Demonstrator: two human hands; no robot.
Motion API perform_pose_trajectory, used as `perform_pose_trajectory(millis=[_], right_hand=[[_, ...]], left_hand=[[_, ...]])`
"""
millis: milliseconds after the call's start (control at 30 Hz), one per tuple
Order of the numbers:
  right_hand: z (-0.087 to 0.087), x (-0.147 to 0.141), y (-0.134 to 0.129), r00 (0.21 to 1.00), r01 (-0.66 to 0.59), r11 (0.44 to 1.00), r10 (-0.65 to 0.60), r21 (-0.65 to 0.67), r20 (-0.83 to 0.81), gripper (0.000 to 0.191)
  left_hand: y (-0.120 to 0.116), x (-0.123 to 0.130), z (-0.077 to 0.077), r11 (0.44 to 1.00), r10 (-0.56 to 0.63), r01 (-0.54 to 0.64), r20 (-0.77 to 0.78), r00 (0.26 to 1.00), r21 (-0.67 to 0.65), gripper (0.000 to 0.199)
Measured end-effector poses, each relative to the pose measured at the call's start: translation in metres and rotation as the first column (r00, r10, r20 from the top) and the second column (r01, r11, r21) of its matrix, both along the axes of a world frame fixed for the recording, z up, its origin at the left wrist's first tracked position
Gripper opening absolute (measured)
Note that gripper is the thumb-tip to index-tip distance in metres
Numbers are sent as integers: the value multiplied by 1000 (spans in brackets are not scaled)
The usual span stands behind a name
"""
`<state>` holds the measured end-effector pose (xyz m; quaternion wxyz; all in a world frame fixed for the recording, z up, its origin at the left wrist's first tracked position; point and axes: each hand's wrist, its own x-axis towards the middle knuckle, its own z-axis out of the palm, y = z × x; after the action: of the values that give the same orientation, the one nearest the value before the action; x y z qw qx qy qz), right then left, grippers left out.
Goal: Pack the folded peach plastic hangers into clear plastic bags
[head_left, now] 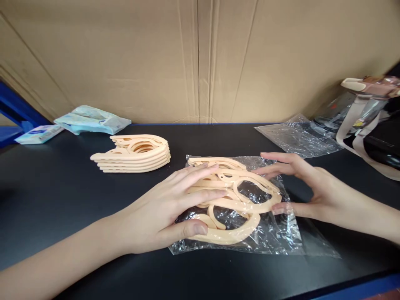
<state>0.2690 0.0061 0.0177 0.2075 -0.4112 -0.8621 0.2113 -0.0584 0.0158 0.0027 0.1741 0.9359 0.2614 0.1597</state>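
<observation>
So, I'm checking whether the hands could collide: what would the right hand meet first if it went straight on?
The right hand would likely meet the bagged beige pieces first, before the left hand; exact depth is unclear.

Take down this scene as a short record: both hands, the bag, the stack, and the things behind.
Left hand: resting palm-down across the clear bag
Right hand: at the bag's right side, thumb and fingers apart
Bag contents: overlapping beige pieces
Stack: similar pieces, on the table, left of the bag
Back left: large pack, small pack
Back right: clear wrapper beside a bottle
</observation>
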Motion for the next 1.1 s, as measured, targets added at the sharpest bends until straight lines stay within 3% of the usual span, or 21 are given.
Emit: perform_pose_trajectory(millis=[200,433,833,1100], right_hand=[[5,5,3,998,13,1000,-14,-18,-65,69],[2,1,10,999,-41,999,40,-16,-33,74],[-13,-28,8,990,22,999,-18,26,-142,65],[-3,-9,-1,938,81,965,-157,-248,-308,82]], left_hand=[[-1,0,-3,1000,23,-23,-9,1000,8,61],[-2,-2,-8,997,52,-53,18,998,48,72],[1,-2,-8,995,40,-37,-30,999,89,72],[0,-1,-6,997,37,-37,4,999,65,67]])
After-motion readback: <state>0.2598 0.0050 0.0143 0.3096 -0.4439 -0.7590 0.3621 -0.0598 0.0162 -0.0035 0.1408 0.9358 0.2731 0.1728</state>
